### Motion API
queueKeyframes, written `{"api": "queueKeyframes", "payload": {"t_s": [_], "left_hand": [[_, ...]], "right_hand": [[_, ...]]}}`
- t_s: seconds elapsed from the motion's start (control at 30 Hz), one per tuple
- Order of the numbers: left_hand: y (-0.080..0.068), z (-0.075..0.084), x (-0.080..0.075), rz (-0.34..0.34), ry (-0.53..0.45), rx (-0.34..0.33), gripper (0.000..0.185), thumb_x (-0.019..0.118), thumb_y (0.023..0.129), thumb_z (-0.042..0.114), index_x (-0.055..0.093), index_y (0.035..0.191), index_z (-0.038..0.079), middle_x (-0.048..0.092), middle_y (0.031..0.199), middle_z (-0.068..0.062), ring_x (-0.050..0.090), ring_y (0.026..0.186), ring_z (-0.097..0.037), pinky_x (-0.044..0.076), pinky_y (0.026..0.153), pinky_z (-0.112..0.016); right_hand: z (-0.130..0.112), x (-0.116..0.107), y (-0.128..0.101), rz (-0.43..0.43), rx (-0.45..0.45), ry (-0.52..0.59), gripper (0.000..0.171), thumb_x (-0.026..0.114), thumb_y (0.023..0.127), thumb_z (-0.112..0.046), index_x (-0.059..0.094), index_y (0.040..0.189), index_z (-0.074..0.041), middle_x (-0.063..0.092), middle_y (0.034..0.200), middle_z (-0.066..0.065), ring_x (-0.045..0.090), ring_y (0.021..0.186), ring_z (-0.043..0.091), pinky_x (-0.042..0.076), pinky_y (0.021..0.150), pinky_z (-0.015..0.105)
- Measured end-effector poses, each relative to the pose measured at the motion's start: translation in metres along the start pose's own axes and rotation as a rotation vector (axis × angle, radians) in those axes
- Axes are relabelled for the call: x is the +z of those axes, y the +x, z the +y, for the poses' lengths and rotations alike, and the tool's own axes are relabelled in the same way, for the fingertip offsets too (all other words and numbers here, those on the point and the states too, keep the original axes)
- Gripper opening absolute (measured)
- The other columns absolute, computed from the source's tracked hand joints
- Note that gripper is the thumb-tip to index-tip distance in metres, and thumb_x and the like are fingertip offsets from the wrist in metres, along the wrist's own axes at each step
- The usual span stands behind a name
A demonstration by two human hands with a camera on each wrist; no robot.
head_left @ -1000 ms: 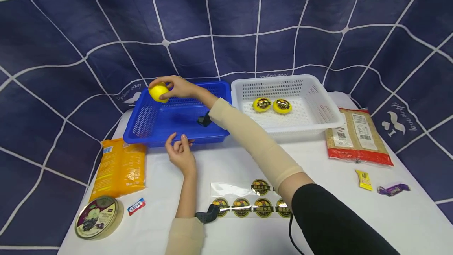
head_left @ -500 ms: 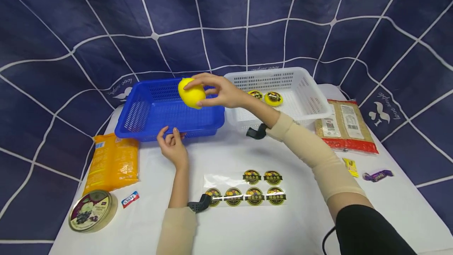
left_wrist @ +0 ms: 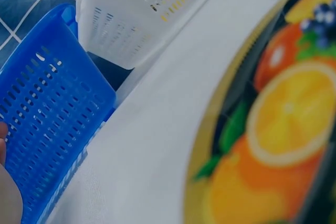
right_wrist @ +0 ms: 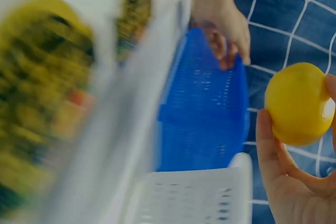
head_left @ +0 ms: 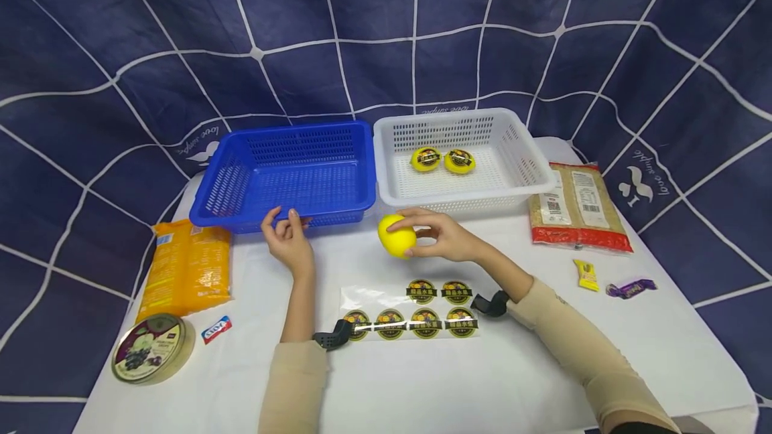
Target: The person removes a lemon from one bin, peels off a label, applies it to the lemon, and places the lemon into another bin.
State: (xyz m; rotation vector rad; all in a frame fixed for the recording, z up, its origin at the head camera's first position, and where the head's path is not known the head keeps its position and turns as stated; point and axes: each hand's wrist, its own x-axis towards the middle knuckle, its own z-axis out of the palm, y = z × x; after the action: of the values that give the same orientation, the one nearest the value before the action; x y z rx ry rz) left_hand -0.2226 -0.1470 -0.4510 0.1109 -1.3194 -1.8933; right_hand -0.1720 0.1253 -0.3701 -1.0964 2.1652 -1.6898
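Note:
A plain yellow lemon is pinched between the thumb and fingers of my right hand, held in front of the white basket. In the right wrist view the lemon sits between the fingertips, with no label on its visible side. My left hand grips the front rim of the blue basket, fingers curled at its edge. No lemon shows inside that basket. Two lemons bearing round black-and-gold stickers lie in the white basket. Before me is a clear sheet of several such stickers.
On the left lie an orange packet, a round tin and a small red-and-blue wrapped sweet. A bag of grain, a yellow sweet and a purple sweet are at the right. A patterned blue curtain hangs behind.
My right hand has carried the lemon from over the blue basket, rightward and towards me, to above the table. The left hand stays at the blue basket's rim. The view has shifted slightly.

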Motion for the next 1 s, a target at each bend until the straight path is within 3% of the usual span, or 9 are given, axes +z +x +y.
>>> {"api": "queueKeyframes", "payload": {"t_s": [0.3,0.53,0.73,1.0], "left_hand": [[0.002,-0.001,-0.002,0.003,0.013,0.007,0.025,0.062,0.086,0.003,0.053,0.109,-0.001,0.052,0.066,-0.021,0.063,0.061,-0.027,0.055,0.059,-0.036],[0.004,-0.014,-0.005,-0.008,-0.018,0.002,0.026,0.062,0.087,0.004,0.052,0.111,0.0,0.053,0.065,-0.018,0.063,0.061,-0.025,0.054,0.058,-0.03],[0.006,-0.026,-0.007,-0.002,0.013,0.03,0.029,0.063,0.087,0.01,0.051,0.112,0.001,0.053,0.065,-0.014,0.063,0.06,-0.023,0.054,0.057,-0.028],[0.006,-0.027,-0.005,0.026,0.033,0.034,0.028,0.064,0.087,0.011,0.052,0.11,0.002,0.054,0.063,-0.014,0.064,0.059,-0.022,0.054,0.055,-0.031]], "right_hand": [[0.04,0.009,-0.022,0.036,0.139,0.058,0.042,0.07,0.078,0.004,0.059,0.119,0.003,0.05,0.13,0.015,0.038,0.125,0.028,0.045,0.095,0.043],[0.057,0.013,-0.024,0.063,0.118,-0.107,0.043,0.073,0.077,0.001,0.06,0.117,0.001,0.056,0.122,0.013,0.051,0.111,0.024,0.048,0.091,0.04],[0.072,0.017,-0.023,0.075,0.081,-0.185,0.047,0.073,0.078,-0.002,0.058,0.122,0.0,0.057,0.124,0.012,0.051,0.111,0.027,0.048,0.089,0.042],[0.094,0.014,-0.027,0.052,0.136,-0.29,0.055,0.07,0.083,-0.023,0.05,0.134,-0.019,0.051,0.131,-0.004,0.047,0.118,0.013,0.044,0.096,0.031]]}}
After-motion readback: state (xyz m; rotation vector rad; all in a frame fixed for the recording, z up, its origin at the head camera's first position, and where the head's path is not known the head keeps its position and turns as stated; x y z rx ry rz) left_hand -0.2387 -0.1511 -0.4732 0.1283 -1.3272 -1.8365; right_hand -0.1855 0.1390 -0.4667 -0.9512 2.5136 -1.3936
